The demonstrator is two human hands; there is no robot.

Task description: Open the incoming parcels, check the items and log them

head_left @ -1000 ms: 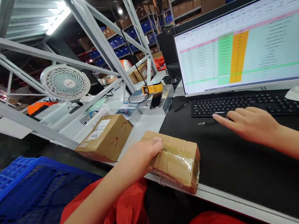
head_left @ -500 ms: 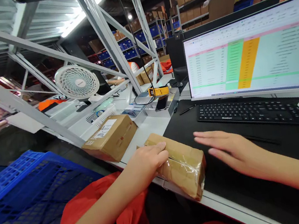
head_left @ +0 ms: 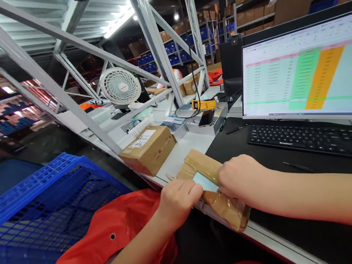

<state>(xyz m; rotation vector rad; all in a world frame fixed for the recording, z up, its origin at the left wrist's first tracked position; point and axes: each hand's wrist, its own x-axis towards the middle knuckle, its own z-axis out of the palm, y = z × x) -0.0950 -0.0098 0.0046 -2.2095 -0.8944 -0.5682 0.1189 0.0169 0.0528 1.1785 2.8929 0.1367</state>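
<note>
A small brown cardboard box [head_left: 204, 166] with clear tape lies at the table's front edge, its top flaps parted. Pale light-blue contents [head_left: 204, 182] show in the gap. My left hand [head_left: 180, 198] is closed on the flap at the near left side. My right hand [head_left: 243, 179] is curled over the right part of the box, gripping a flap edge; its fingertips are partly hidden. Just left of it sits a larger taped carton [head_left: 149, 150] with a white label, touched by neither hand.
A blue plastic crate [head_left: 78, 175] stands at the lower left, below table height. Behind the box are a grey tray [head_left: 210, 127] with a phone, a keyboard [head_left: 319, 139], a monitor [head_left: 304, 70] and a pen [head_left: 298, 167]. A white fan [head_left: 120, 86] and slanted metal beams rise at the back.
My right hand has come left from above the black mat onto the box and closed on it. The box's top has opened along the middle. The view has turned left.
</note>
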